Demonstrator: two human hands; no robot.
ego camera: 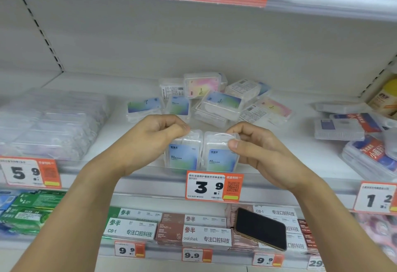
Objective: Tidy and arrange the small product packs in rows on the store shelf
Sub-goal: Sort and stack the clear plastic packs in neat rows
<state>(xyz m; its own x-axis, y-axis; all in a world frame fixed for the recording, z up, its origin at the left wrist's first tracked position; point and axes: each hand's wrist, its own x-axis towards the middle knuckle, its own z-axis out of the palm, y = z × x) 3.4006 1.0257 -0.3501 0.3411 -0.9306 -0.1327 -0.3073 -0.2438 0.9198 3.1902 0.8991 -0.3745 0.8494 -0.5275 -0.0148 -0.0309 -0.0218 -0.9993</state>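
Note:
Two clear plastic packs with blue-green labels stand upright side by side at the white shelf's (300,143) front edge. My left hand (154,134) pinches the top of the left pack (183,156). My right hand (251,145) grips the top of the right pack (220,160). Behind them lies a loose pile of several similar packs (217,104), some blue-green, some pink-yellow, lying flat or tilted at mixed angles.
Clear boxes (53,125) fill the shelf's left side; red-and-blue labelled packs (365,143) lie at the right. A 3.9 price tag (212,185) hangs below the two packs. A black phone (261,228) rests on toothpaste boxes (193,231) on the lower shelf.

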